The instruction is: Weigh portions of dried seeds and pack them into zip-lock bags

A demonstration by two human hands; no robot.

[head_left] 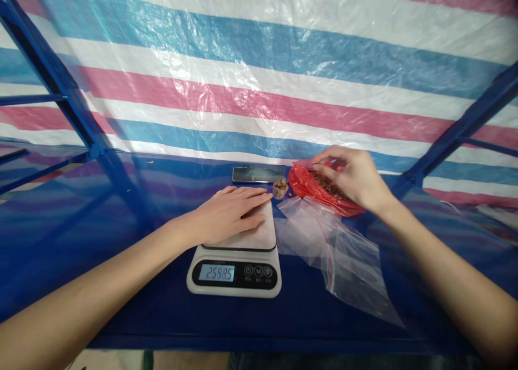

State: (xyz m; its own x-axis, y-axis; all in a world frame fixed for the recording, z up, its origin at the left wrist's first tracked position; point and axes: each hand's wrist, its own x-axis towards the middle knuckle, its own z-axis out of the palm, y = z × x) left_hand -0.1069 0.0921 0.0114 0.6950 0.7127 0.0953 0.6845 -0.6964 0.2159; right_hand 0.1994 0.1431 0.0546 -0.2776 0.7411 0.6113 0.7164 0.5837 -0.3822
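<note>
Fingertips point(318, 164) down in red bag, other hand flat on scale

Those belong to the right hand point(350, 178), curled with fingers close together at the mouth of the red plastic bag point(302, 182), up right of center, among the brown pieces point(328, 185) inside. Can't tell if they're actually pinching anything. Small pinches are the way to go here (these bits look ready to scatter). The left hand point(229, 214) lies flat, fingers together and clamped on nothing, over the platform of the kitchen scale point(234, 273) at bottom center. Heads-up: a resting hand counts toward the reading. Just left of the bag sits a small cup point(280, 190) of similar pieces, with a phone point(259, 173) behind it. A clear zip bag point(334, 259) lies slack at lower right.
</note>
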